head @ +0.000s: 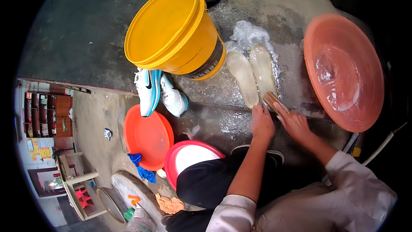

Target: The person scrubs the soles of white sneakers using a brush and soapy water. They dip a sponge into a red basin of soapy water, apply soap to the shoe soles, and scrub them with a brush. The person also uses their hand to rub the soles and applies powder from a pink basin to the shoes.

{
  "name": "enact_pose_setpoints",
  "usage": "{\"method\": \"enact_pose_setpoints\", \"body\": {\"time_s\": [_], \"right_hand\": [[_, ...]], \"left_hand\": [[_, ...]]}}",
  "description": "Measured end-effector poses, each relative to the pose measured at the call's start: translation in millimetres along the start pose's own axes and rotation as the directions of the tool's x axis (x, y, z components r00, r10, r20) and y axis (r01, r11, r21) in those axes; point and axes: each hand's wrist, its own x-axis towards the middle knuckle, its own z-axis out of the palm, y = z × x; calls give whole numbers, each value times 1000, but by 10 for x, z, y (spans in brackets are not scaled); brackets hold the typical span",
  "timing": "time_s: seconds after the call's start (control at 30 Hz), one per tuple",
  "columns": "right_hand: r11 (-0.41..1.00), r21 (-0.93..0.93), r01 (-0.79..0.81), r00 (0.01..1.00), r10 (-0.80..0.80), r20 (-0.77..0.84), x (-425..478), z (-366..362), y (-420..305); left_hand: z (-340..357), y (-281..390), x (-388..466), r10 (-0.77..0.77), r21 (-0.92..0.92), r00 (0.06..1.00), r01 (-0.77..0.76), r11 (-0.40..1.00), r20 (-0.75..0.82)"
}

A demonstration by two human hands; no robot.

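Note:
Two pale shoe insoles lie side by side on a wet concrete ledge, the left insole (243,77) and the right insole (262,66). My right hand (295,123) grips a wooden-backed scrubbing brush (274,102) at the near end of the right insole. The brush's bristles are mostly hidden. At the near tip of the left insole are the fingertips of my left hand (262,125); whether they pinch it or only press is hidden. White foam (248,31) spreads around the insoles' far ends.
A yellow bucket (206,51) stands left of the insoles, beside white-and-blue sneakers (149,91). To the right, a pink basin (341,71) holds some sudsy water. Lower left are an orange-red basin (149,138), a red-rimmed basin (196,158) and a blue cloth (143,169).

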Motion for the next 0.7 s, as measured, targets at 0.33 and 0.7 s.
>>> {"method": "enact_pose_setpoints", "body": {"time_s": [0.33, 0.7], "right_hand": [[985, 160, -68, 987, 43, 155, 158, -215, 12], [984, 165, -65, 987, 39, 157, 241, -243, 11]], "left_hand": [[-334, 160, 38, -118, -260, 992, 128, 957, 54], [-344, 204, 65, -165, -240, 985, 172, 955, 48]]}}
